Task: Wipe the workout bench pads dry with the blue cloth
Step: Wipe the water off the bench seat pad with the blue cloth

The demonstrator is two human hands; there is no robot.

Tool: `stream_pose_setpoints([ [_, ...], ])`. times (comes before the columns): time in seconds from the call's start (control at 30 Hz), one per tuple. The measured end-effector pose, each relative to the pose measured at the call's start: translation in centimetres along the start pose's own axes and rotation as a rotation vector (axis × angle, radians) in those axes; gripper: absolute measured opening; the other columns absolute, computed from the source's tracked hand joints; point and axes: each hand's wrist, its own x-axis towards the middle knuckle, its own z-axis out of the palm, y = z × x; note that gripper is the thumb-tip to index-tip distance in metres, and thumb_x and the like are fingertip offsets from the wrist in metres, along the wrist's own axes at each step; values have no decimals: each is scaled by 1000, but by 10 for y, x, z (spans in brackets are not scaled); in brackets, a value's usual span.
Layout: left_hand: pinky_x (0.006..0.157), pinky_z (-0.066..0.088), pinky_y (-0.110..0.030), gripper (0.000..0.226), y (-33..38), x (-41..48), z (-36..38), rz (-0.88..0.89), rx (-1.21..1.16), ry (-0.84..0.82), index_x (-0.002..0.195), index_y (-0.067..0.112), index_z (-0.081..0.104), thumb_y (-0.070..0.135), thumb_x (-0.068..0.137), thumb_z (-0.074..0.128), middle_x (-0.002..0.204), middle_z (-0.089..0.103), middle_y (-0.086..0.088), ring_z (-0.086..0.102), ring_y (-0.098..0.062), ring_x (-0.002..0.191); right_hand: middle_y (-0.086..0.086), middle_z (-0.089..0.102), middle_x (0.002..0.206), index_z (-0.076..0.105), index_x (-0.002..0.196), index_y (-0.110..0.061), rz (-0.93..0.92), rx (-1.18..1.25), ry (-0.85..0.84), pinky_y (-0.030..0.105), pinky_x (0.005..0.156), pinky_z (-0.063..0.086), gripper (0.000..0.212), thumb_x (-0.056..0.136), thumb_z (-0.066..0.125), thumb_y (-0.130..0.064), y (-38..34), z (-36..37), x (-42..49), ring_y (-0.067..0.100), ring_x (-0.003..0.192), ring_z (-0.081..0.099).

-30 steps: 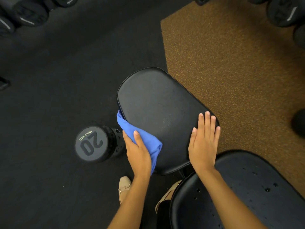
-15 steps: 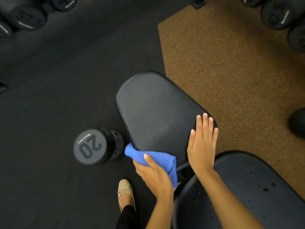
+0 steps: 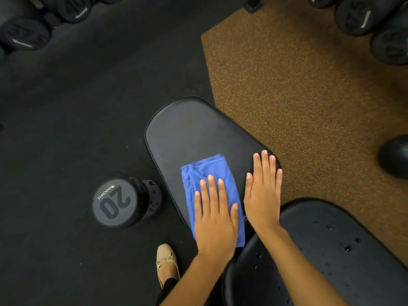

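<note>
The black seat pad (image 3: 194, 129) of the bench lies in the middle of the view. The blue cloth (image 3: 205, 173) is spread on its near half. My left hand (image 3: 215, 215) presses flat on the cloth, fingers together and pointing away from me. Beside it, my right hand (image 3: 263, 191) rests flat and bare on the pad's near right corner. The second, larger black pad (image 3: 342, 250) sits at lower right with water drops on it.
A black dumbbell marked 20 (image 3: 123, 202) stands on the dark floor just left of the seat pad. My beige shoe (image 3: 166, 265) is below it. More dumbbells (image 3: 364, 16) line the top corners. A brown speckled mat (image 3: 309, 85) covers the floor on the right.
My left hand carried the cloth from the pad's left edge, around the near end, onto the top of the pad, where it now lies spread flat. My right hand stayed in place.
</note>
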Motion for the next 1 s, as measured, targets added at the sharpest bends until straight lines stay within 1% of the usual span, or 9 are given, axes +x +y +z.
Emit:
stream_pose_setpoints([
  [0.13,112,19,-44,58,-24,53,-3,129,4,34,144,4,34,39,100,21,150,30,-17,25,-32,140,14,28,155,33,146,-5,-6,17,-4,39,115,8,52,100,24,-26,1,-1,0,26,144,19],
  [0.3,112,23,-48,58,-11,124,3,0,-38,78,143,3,34,38,97,26,149,32,-18,28,-36,138,13,26,156,31,147,-6,-14,38,-19,37,116,6,52,100,25,-26,2,-4,-2,25,145,16],
  [0.47,112,20,-45,54,-11,108,0,418,0,7,145,9,31,38,100,21,152,29,-13,23,-33,141,13,27,155,32,146,-5,11,41,-25,36,117,11,52,98,29,-24,2,-8,-12,24,144,16],
  [0.57,113,20,-44,54,-35,117,-6,538,5,22,145,14,34,41,100,22,152,30,-7,24,-24,141,15,31,154,34,145,-3,15,33,-26,39,115,16,51,97,30,-20,-3,-10,-16,26,143,21],
  [0.63,114,19,-43,54,-45,130,-6,491,26,48,145,15,34,42,100,22,152,31,-6,25,-23,141,15,31,153,35,144,-3,5,3,-30,40,115,18,50,96,33,-14,-9,-10,-18,28,143,24],
  [0.77,115,9,-41,56,-25,152,-2,262,-35,51,146,12,31,41,98,25,153,27,-10,20,-28,142,16,34,152,39,143,-2,25,-30,-63,43,115,27,62,85,61,-1,-17,-12,-24,32,142,28],
  [0.83,115,11,-43,56,-11,155,-1,292,-32,29,145,12,32,41,98,25,152,30,-10,21,-31,141,16,35,151,37,143,-2,26,-29,-63,42,115,27,58,88,56,-2,-18,-13,-31,32,141,30],
  [0.9,114,14,-44,55,-3,150,-2,433,-18,-4,144,13,35,41,100,22,150,35,-8,24,-33,140,15,37,150,32,143,-3,42,3,-44,40,114,26,51,93,41,-10,-19,-13,-38,30,141,28],
  [1.0,115,15,-43,54,-9,138,-3,613,-34,-31,145,14,35,41,100,24,151,33,-4,22,-28,142,14,40,147,32,141,-4,83,53,-36,42,110,36,49,93,34,-16,-19,-16,-45,27,139,29],
])
